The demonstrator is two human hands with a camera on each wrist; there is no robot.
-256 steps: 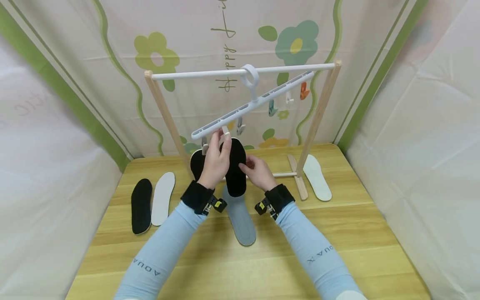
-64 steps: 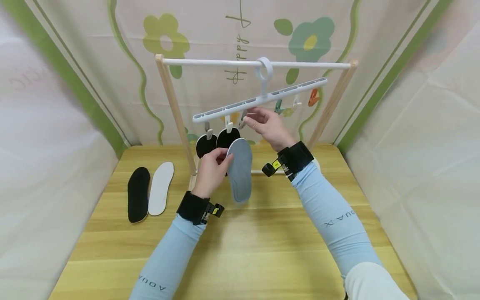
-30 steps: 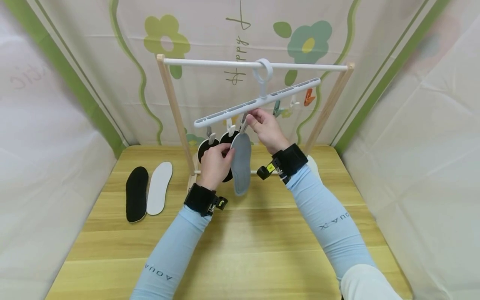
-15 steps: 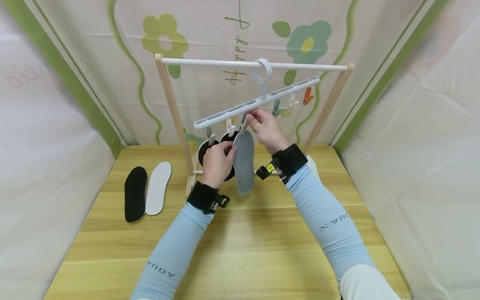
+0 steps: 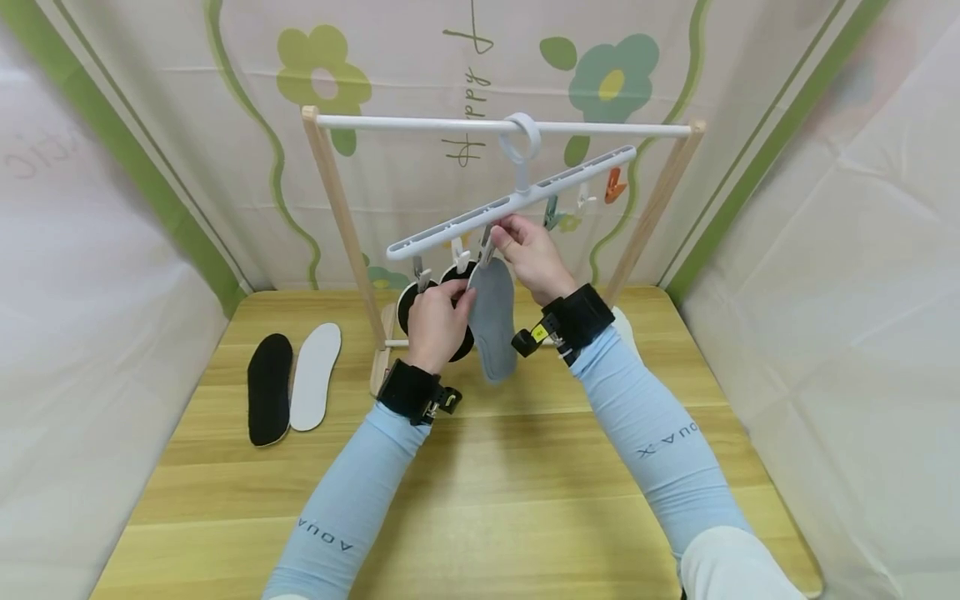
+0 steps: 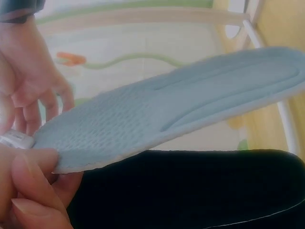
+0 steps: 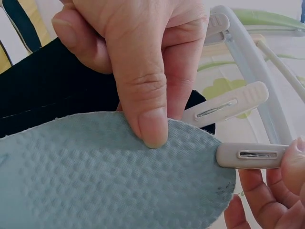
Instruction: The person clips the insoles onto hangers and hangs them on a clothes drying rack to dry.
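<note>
Under the tilted white clip hanger [image 5: 510, 204], the left hand [image 5: 437, 321] pinches the top edge of the grey insole [image 5: 494, 321], thumb flat on its dimpled face. The right hand [image 5: 528, 258] pinches a white clip [image 7: 250, 155] at that same edge. Two black insoles [image 5: 435, 292] hang touching just behind the grey one, and bare wooden tabletop [image 5: 510, 500] lies open below the hanger.

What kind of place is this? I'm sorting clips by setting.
Probably a staged tabletop booth, not a real laundry room: white sheets and a flower-print backdrop enclose a wooden table holding a small drying rack, where a gray insole is being clipped up.
</note>
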